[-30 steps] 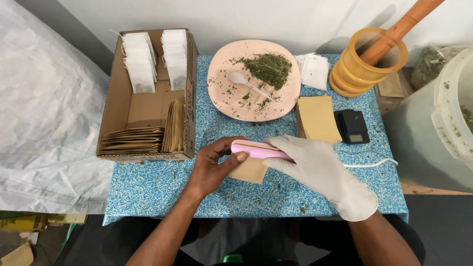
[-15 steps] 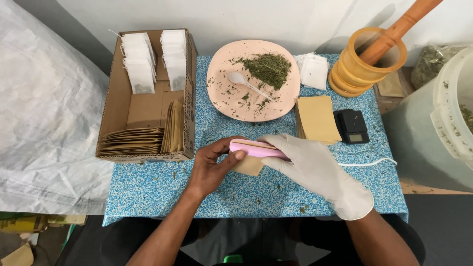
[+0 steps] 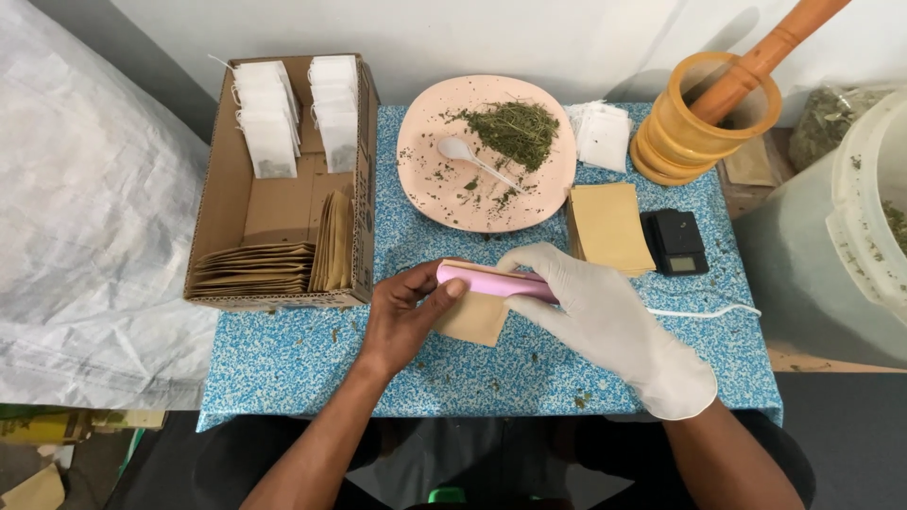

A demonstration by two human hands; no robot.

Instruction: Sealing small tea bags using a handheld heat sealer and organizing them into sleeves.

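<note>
A small desk (image 3: pixel 283 364) covered in blue speckled cloth stands against a pale wall, with a white woven sack (image 3: pixel 85 236) to its left and a large whitish bucket (image 3: pixel 850 217) to its right. On the desk's left side sits an open cardboard box (image 3: pixel 283 203) holding rows of white filter bags (image 3: pixel 269 123) and stacks of brown paper envelopes (image 3: pixel 260 266). At the back lies a pink plate (image 3: pixel 430 189) with a heap of dried green herb (image 3: pixel 515 130) and a white spoon (image 3: pixel 463 151). Beside it are a small pile of white bags (image 3: pixel 602 132), a yellow wooden mortar (image 3: pixel 680 142) with an orange pestle (image 3: pixel 756 61), a stack of brown envelopes (image 3: pixel 607 227) and a small black scale (image 3: pixel 674 241).

Near the front middle, the bare left hand (image 3: pixel 402 316) rests low on the desk, fingers curled around the left end of a pink bar-shaped sealer (image 3: pixel 491 280) and pinching the brown envelope (image 3: pixel 472 316) beneath it. The right hand (image 3: pixel 605 316), in a white glove, reaches in from the right, palm down, fingers closed over the sealer's right part and pressing it onto the envelope. A white cord (image 3: pixel 704 312) trails right from under the glove.
</note>
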